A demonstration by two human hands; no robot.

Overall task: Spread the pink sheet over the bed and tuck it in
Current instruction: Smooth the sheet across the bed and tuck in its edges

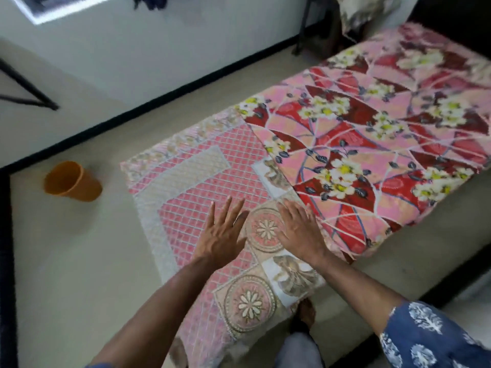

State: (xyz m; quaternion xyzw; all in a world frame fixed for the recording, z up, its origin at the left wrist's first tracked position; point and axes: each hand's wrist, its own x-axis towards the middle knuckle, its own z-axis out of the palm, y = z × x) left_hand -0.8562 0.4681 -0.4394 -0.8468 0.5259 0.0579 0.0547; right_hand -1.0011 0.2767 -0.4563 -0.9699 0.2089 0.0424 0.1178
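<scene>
A pale tiled floor (pixel 79 261) carries the low red floral-covered bed (pixel 385 134). The pink lattice-patterned sheet (pixel 191 197) covers its near end, seemingly untucked. Left hand (pixel 221 236) and right hand (pixel 300 231) lie flat, fingers spread. An orange plastic cup (pixel 71 181) sits beside.

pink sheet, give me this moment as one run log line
pink sheet: partly spread on bed | left hand: open, flat | right hand: open, flat by floral cover | tuck: not done

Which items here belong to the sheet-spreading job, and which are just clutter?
Job:
pink sheet
bed, in a red floral cover
left hand, flat over the sheet
right hand, flat on the sheet

Clutter:
orange cup on the floor
black frame
chair legs
</scene>
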